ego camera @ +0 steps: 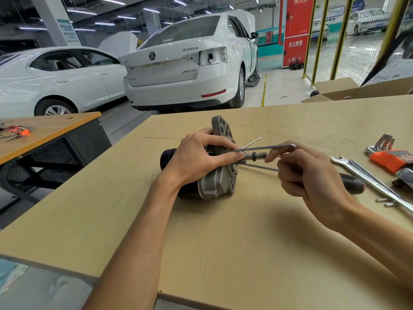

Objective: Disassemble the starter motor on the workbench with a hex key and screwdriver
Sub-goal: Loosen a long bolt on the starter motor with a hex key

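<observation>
Starter motor point(207, 173) lies on its side around the middle of the workbench point(223, 242), grey flange facing the right edge, shaft poking out. It looks heavy, rigid and smooth – best clamped round the body, and that is where the left hand point(196, 157) sits, fingers curled over the housing by the flange. The right hand point(310, 175) pinches the bent end of the hex key point(268, 148), long arm reaching a bolt on the flange face. A screwdriver point(350, 181) lies behind that hand, handle toward the right edge – spanners point(368, 180) and an orange hex key set point(388, 157) nearer that edge
</observation>
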Demonstrator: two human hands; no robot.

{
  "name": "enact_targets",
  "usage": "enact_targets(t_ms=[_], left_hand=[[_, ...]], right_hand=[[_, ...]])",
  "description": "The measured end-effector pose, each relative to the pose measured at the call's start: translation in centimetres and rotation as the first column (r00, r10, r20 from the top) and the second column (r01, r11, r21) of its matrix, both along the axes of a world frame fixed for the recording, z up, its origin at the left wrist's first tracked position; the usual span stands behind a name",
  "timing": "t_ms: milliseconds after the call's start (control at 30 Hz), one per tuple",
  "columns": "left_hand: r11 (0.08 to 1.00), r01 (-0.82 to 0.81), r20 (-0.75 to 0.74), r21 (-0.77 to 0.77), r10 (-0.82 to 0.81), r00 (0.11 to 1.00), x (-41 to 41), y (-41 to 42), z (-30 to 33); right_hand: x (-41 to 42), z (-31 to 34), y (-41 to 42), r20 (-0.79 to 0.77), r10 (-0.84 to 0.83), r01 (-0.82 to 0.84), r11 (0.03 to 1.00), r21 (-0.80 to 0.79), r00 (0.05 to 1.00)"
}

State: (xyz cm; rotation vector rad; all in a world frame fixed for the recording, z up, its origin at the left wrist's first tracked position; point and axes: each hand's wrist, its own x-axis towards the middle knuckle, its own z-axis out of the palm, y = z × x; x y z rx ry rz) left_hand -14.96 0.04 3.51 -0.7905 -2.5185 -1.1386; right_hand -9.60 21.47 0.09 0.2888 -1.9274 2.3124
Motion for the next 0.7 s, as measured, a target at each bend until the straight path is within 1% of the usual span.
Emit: enact_targets(t_ms=[267, 467, 533, 633, 700], left_hand=[[1.0, 0.011, 0.015, -0.003, -0.011, 1.0, 0.16, 0.03, 0.14], [1.0, 0.013, 0.018, 0.002, -0.013, 1.0, 0.35, 0.13, 0.28], [1.0, 0.007, 0.016, 0.003, -0.007, 1.0, 0.32, 0.15, 0.24], [1.0, 0.002, 0.011, 0.005, -0.002, 1.0, 0.26, 0.11, 0.2], [1.0, 0.007, 0.008, 0.008, -0.007, 1.0, 0.24, 0.09, 0.19]], right_hand=[[-0.16, -0.07, -0.02, -0.045, 0.007, -0.005, 0.999, 0.041, 0.999], [-0.06, -0.12, 0.03, -0.05, 0.011, -0.008, 0.998, 0.058, 0.999], [-0.05, -0.15, 0.01, -0.014, -0.017, 0.017, 0.998, 0.052, 1.0], [-0.38, -0.14, 0.14, 0.098, -0.094, 0.092, 0.996, 0.018, 0.991], [-0.6, -0.08, 0.34, 0.168, -0.092, 0.095, 0.995, -0.01, 0.981]])
